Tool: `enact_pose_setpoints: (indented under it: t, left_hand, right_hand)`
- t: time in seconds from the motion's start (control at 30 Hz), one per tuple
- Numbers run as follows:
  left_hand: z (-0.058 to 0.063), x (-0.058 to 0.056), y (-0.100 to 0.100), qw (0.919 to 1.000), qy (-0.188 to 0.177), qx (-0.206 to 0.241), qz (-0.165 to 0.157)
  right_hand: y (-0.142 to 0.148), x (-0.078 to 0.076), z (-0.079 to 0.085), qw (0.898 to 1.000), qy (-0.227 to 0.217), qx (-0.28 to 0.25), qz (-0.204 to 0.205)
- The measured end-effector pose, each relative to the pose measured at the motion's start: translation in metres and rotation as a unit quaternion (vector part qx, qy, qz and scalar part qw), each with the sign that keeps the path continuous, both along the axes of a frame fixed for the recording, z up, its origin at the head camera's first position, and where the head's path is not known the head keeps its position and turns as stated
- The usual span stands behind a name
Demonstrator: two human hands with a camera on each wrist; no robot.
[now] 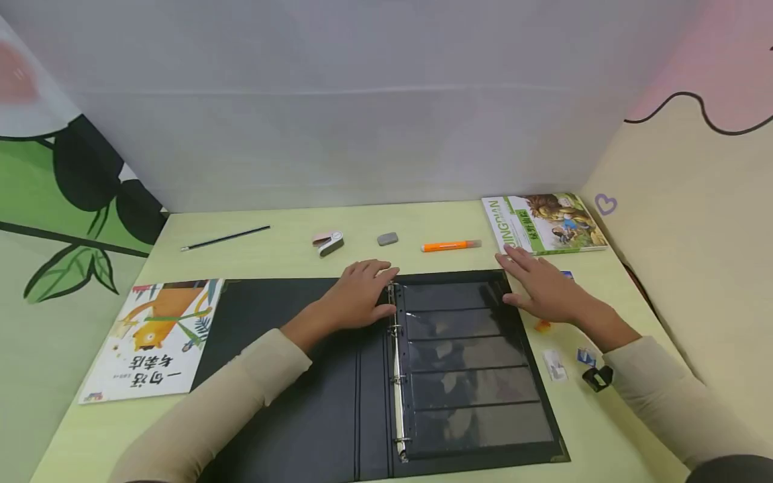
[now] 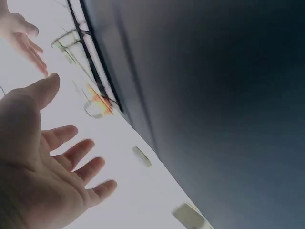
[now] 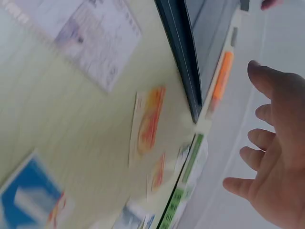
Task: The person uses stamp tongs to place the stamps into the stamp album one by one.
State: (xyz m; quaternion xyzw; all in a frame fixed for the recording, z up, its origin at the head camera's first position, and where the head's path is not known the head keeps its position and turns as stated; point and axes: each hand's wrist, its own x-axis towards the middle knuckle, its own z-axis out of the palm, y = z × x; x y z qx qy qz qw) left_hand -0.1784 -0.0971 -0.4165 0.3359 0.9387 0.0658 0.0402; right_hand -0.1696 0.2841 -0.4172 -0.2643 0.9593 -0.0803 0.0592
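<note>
A black ring binder [image 1: 290, 376] lies spread on the table, its right side bearing a clear sleeve page [image 1: 474, 389] with several horizontal pockets. Over the top of the metal rings my left hand [image 1: 362, 295] hovers or rests, fingers extended; contact is unclear. My right hand [image 1: 546, 285] is at the binder's upper right edge with its fingers spread. Both wrist views show bare palms, the left hand [image 2: 52, 162] and right hand [image 3: 276, 143] holding nothing. Right of the binder lie small stamp-like pieces: a whitish one [image 1: 554, 365], a blue one [image 1: 586, 357] and an orange one [image 1: 543, 326], partly covered.
Along the back lie a pencil [image 1: 225, 238], a small pink-and-white stapler-like item [image 1: 328, 243], a grey eraser [image 1: 388, 239] and an orange marker [image 1: 451, 246]. One picture book [image 1: 549, 225] lies back right, another [image 1: 153, 342] at the left overlaps the binder's cover. Walls flank the table.
</note>
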Motion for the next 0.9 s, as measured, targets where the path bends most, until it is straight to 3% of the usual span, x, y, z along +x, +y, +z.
enact_pose_setpoints:
  t: [0.17, 0.37, 0.63, 0.9]
  left_hand:
    - [-0.002, -0.005, 0.026, 0.9993, -0.032, 0.018, -0.006]
    - [-0.013, -0.012, 0.041, 0.9979, -0.061, -0.019, 0.008]
    - [-0.017, -0.014, 0.048, 0.9974, -0.064, -0.028, 0.014]
    - [-0.020, -0.014, 0.048, 0.9980, -0.049, -0.033, 0.022]
  right_hand:
    - [0.035, 0.012, 0.008, 0.998, -0.009, -0.017, -0.054]
    - [0.080, 0.036, 0.010, 0.993, -0.023, -0.011, -0.117]
    - [0.136, 0.074, 0.001, 0.982, -0.060, 0.003, -0.180]
    - [0.159, 0.098, -0.011, 0.968, -0.124, 0.005, -0.217]
